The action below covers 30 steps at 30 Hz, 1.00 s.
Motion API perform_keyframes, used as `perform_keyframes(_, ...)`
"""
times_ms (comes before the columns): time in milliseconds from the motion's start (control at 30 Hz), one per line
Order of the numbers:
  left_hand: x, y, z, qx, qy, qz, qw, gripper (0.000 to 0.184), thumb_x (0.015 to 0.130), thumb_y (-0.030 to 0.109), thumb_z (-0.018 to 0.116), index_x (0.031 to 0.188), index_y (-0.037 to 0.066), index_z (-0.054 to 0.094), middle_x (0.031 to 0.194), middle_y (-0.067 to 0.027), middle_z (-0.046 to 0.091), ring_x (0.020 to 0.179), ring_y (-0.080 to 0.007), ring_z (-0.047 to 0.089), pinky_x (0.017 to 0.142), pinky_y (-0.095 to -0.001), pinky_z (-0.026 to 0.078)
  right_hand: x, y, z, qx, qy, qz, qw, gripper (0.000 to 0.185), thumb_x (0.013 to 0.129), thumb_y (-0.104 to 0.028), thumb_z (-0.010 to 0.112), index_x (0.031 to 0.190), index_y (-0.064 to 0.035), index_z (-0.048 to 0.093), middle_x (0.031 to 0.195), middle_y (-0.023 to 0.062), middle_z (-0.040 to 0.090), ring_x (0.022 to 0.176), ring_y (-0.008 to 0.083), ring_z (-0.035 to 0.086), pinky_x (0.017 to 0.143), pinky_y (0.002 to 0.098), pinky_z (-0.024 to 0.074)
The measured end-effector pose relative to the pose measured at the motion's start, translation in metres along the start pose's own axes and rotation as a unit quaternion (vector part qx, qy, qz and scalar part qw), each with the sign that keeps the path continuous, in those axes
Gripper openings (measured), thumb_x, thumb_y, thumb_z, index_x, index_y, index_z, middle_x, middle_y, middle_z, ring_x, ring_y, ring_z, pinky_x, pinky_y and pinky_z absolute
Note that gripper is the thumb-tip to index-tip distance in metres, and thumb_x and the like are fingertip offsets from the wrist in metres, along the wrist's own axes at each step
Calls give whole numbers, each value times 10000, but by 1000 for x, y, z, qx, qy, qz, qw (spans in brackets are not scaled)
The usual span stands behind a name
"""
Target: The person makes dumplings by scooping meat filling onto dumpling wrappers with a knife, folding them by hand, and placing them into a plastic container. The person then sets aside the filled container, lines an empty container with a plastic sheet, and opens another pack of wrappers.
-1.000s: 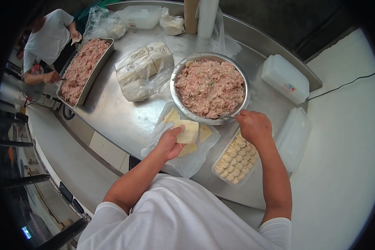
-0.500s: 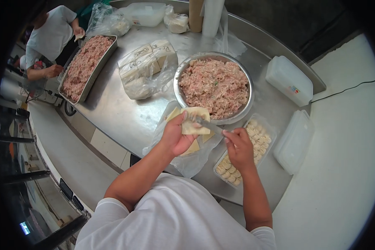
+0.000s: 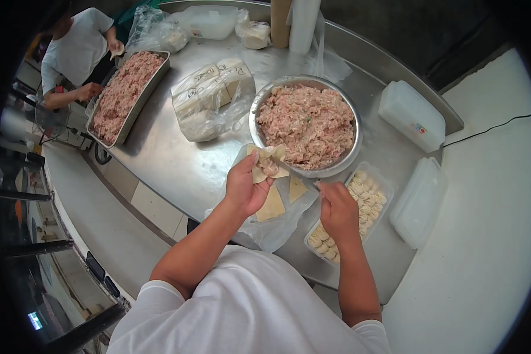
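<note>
Cradling the once-flat wrapper [image 3: 258, 173], now filled, left grip [image 3: 246, 190] pinches it; just beside, right grip [image 3: 338, 206] clasps a spreader [image 3: 296, 170].

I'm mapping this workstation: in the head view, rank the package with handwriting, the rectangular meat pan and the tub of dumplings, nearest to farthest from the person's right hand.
1. Tub of dumplings: partly hidden by the right hand.
2. Package with handwriting: up and to the left.
3. Rectangular meat pan: farthest left.
</note>
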<state>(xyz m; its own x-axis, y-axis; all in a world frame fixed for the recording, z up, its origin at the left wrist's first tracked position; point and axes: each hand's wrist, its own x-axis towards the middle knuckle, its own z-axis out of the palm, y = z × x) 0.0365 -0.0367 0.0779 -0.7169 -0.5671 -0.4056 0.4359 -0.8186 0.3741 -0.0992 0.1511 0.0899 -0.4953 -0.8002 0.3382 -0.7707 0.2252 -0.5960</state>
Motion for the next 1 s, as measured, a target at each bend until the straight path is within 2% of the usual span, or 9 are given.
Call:
perform_keyframes(200,6,18,-10,53,78,80,992,367,1081,223,412,1338,-34,462,1349,-179,562,1259,-297,565,1101,-445,438,47,13,20,-72,5,-30,997,228,838,-5,613,1014,-115,706,887,89,615,789,312,658,671,421,531)
perform_keyframes(267,7,23,-11,33,108,94,989,379,1086,229,390,1346,-40,449,1372,-192,545,1284,-320,548,1110,-457,428,60,32,24,-151,-62,25,986,162,855,-37,590,960,-119,682,914,106,620,820,335,663,687,433,532)
perform_keyframes(400,7,29,-19,5,81,78,994,394,1091,235,367,1358,-48,431,1385,-203,529,1287,-337,542,1119,-465,422,71,36,4,-133,-91,5,987,125,861,-63,586,947,-120,657,939,112,625,834,355,665,683,448,532)
perform_keyframes(500,5,29,-16,-4,86,63,994,402,1092,235,349,1370,-50,411,1398,-214,513,1298,-349,530,1127,-473,423,56,3,-9,-141,-44,-4,989,168,840,-45,605,977,-128,659,920,93,620,821,339,664,665,450,530)
perform_keyframes(567,7,25,-18,-25,47,34,998,406,1091,237,352,1372,-52,407,1395,-215,514,1299,-352,526,1129,-484,430,43,1,-4,-32,-50,-72,996,225,818,-27,627,1009,-140,661,903,78,609,805,322,660,652,447,530)
perform_keyframes(667,7,16,-14,3,52,24,998,416,1087,243,373,1388,-42,404,1401,-222,511,1306,-361,527,1123,-494,447,35,7,11,-84,-51,-18,995,258,800,-13,641,1019,-147,667,909,68,613,804,310,660,655,438,533)
perform_keyframes(800,11,16,-7,-4,98,49,994,409,1084,235,382,1384,-41,409,1396,-215,516,1302,-358,527,1126,-493,445,46,26,24,-64,-21,-19,998,249,809,-16,634,1018,-147,668,917,72,618,813,314,662,669,435,536)
perform_keyframes(867,12,20,-9,1,106,59,993,404,1084,238,385,1377,-40,416,1390,-206,520,1303,-354,526,1130,-495,441,53,42,26,-180,-40,38,982,245,819,-13,627,1022,-144,671,913,78,613,818,322,660,684,434,537)
perform_keyframes(1000,10,28,-17,-7,92,57,994,401,1086,240,382,1373,-37,420,1389,-200,522,1300,-352,529,1131,-497,441,62,34,2,-139,-59,14,988,230,829,-17,624,1012,-144,683,915,92,605,839,347,657,713,454,538)
